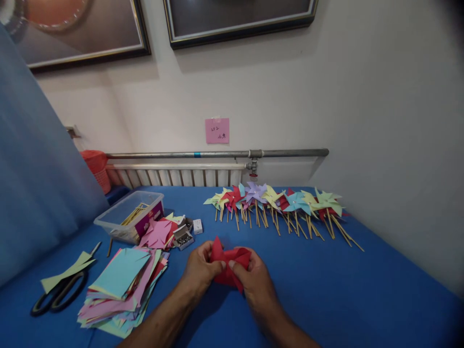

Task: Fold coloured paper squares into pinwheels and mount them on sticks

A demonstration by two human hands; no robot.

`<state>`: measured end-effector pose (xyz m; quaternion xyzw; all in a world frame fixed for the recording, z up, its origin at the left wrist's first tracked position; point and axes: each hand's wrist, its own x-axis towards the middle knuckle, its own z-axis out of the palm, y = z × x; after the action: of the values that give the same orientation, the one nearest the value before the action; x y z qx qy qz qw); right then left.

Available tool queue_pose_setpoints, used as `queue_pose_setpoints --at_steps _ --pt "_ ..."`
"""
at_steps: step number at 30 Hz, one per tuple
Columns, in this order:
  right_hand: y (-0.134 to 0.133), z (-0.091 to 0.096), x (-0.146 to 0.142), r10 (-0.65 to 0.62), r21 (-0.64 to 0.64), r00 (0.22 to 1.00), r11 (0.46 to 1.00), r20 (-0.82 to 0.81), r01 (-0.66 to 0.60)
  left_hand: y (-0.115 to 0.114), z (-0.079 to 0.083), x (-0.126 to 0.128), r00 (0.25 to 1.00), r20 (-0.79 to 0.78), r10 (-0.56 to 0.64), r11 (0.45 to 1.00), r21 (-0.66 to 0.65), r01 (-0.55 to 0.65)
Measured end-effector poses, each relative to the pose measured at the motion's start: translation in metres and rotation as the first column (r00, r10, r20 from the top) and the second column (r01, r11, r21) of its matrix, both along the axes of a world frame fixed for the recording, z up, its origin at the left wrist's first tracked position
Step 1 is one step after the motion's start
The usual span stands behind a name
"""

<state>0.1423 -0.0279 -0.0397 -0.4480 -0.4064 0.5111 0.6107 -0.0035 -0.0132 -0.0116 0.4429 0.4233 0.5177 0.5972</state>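
Note:
Both hands hold a red paper pinwheel (224, 276) just above the blue table, its points folded in toward the middle. My left hand (203, 265) grips the left side, thumb pressed near the centre. From the right, my right hand (253, 276) pinches it, with that thumb also at the centre. Fingers behind the paper are partly hidden. Left of my hands lie small open boxes of metal pins (183, 238) and a little white box (197, 226). Pink cut paper (156, 235) lies beside them.
Finished pinwheels (255, 193) on sticks lie along the table's back. A stack of coloured paper (119, 273), black-handled scissors (68, 293) under a pale green strip (68, 272), and a clear plastic bin (119, 217) with sticks stand left. A radiator (174, 175) runs behind.

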Motion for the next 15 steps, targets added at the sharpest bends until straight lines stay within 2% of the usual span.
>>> queue_pose_setpoints --at_steps 8,15 --pt "-0.003 0.013 -0.004 -0.025 -0.062 0.998 0.998 -0.052 0.022 -0.005 0.011 0.002 0.997 -0.068 0.028 0.999 0.023 -0.026" --pt "-0.003 0.022 0.006 0.062 -0.048 0.996 0.997 -0.064 -0.065 -0.006 0.025 -0.005 0.997 -0.054 -0.059 0.998 -0.025 0.058"
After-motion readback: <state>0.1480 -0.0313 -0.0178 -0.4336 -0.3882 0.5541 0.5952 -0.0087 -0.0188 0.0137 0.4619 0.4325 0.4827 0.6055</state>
